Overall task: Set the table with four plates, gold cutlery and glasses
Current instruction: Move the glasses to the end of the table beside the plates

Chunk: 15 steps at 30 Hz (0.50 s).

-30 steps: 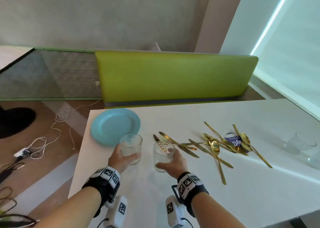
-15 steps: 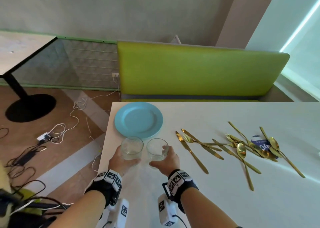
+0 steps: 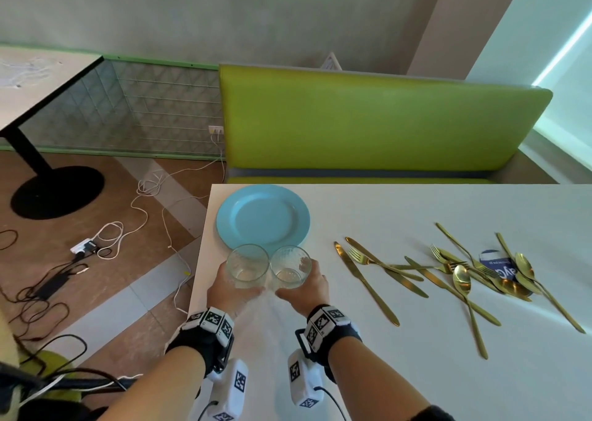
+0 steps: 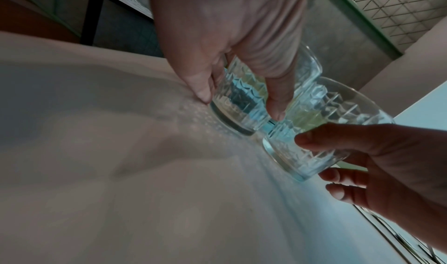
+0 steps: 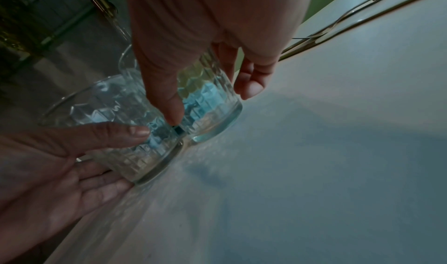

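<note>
Head view shows the left hand (image 3: pixel 229 287) wrapped around one glass (image 3: pixel 247 266) and the right hand (image 3: pixel 306 287) around a second glass (image 3: pixel 291 267), side by side on the white desk (image 3: pixel 384 340), just in front of the blue plate (image 3: pixel 263 218). Gold cutlery (image 3: pixel 448 273) lies scattered to the right, well apart from the glasses.

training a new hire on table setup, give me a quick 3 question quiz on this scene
1. True or false: each hand grips one glass.
2. Where does the blue plate lie? A) the table's far left corner B) on the bench C) under the cutlery
3. What colour is the cutlery?

Key:
1. True: the left hand grips the left glass, the right hand the right glass.
2. A
3. Gold
</note>
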Available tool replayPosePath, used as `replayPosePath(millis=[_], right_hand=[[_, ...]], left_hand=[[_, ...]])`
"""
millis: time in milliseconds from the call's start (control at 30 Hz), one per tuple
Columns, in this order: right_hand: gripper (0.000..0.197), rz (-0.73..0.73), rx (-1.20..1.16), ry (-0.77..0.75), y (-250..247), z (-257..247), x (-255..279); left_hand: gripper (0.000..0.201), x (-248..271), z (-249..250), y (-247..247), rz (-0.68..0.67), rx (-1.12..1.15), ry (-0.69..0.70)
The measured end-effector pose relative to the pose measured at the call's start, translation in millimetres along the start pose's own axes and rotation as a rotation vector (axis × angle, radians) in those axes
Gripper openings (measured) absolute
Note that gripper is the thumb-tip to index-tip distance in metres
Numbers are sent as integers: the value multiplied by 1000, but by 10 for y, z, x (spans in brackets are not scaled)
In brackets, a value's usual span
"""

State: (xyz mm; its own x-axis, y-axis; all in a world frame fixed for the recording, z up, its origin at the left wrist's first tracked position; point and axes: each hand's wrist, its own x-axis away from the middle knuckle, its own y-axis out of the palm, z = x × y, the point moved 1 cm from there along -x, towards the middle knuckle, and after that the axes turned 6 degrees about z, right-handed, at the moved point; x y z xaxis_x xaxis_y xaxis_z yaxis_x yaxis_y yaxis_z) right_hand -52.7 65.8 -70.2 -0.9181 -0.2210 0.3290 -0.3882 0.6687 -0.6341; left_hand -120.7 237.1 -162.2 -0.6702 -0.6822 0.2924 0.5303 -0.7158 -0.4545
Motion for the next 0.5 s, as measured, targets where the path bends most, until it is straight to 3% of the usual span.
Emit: replayPosePath(millis=[367,500], right_hand=[[81,-6,-52,-20,71,-25,-139],[74,-24,-4,-31,67,-20,-159]], left_hand=[[79,65,167,-10,74,8,-83],[94,44,189,-16,61,30,-78]])
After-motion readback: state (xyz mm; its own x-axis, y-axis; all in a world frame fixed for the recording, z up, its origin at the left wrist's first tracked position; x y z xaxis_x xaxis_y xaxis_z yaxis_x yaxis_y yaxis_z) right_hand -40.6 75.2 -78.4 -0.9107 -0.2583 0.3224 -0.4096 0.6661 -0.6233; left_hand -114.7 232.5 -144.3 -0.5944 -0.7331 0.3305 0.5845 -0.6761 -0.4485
